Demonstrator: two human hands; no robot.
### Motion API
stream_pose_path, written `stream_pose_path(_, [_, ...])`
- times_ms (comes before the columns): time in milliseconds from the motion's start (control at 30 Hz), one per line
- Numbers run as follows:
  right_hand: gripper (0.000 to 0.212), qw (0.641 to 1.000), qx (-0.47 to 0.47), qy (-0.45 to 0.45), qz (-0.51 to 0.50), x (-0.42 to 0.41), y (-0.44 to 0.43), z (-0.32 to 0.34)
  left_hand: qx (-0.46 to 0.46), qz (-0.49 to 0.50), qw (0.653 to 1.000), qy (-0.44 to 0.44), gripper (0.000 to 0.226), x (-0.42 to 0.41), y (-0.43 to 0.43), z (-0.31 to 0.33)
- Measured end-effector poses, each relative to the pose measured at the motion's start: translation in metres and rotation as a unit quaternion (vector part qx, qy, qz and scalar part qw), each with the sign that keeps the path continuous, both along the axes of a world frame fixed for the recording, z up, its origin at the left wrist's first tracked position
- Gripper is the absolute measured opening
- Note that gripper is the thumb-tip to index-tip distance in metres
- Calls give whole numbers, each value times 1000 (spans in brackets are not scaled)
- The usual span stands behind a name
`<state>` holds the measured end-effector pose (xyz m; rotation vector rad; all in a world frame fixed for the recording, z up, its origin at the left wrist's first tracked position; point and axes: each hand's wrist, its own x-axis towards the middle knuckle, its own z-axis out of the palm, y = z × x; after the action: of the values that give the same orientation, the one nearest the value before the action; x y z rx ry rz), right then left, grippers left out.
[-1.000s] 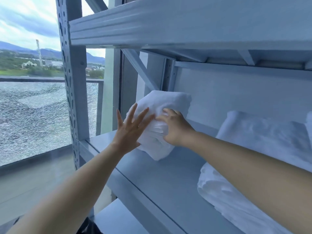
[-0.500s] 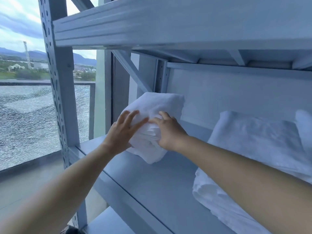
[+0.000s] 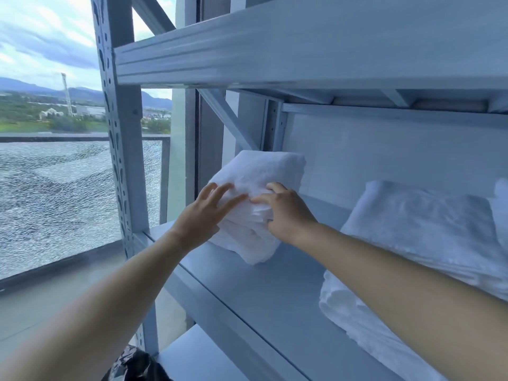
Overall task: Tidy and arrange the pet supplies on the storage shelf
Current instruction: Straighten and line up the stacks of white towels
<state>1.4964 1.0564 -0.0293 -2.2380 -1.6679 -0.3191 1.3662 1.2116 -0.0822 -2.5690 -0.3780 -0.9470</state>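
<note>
Head view puts the folded towel [image 3: 264,171] at the far left end of the shelf [image 3: 247,292], close to the back corner and tilted. Its lower near corner seems to rest on the board while its top leans away. The left grip [image 3: 204,215] is wide, with straight, spread fingers laid flat against the towel's near left face. I read this as a steadying press, so the soft layers do not slump or fan out. The right grip [image 3: 286,213] is closed on the towel, with the thumb lying across the near face and the fingers curled into the stacked folds on the right. This looks like the working hold, which steers the bundle while the flat palm squares it. Setting it at the left end keeps it well apart from the larger towel pile [image 3: 412,229] on the right, which suggests sorting into separate stacks.

Much is out of sight. The right fingertips are buried in the folds, so I cannot tell how deep the hold goes. The towel's underside and far face are hidden, and it is uncertain whether it touches the back panel. The larger pile runs off the right edge, and another white item [image 3: 501,210] there is only a sliver, impossible to identify. A dark object [image 3: 134,364] at the bottom edge is cut off and unclear. The upper shelf [image 3: 275,50] blocks anything stored above.
</note>
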Motion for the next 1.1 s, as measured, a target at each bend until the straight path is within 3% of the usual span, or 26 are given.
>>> stream_pose_path(300, [54,995,60,-5,85,-42,-14,-6,-11,17,1000,10,94,-63,-5,1])
stream_pose_path(400, [61,990,79,6,114,-48,-18,-9,-46,26,998,18,98,-81,-3,0])
stream_pose_path(567, [78,990,85,62,90,-35,-25,-22,-69,92,990,81,123,-78,-10,2])
stream_pose_path(733, [84,981,96,128,111,-32,-19,-41,-100,62,991,66,128,-80,-10,6])
stream_pose_path(967, [86,977,109,134,129,-30,-5,-50,-136,-9,990,29,107,-90,-1,8])
stream_pose_path(1100, [88,977,106,127,134,-30,4,-51,-113,25,993,16,87,-90,9,5])
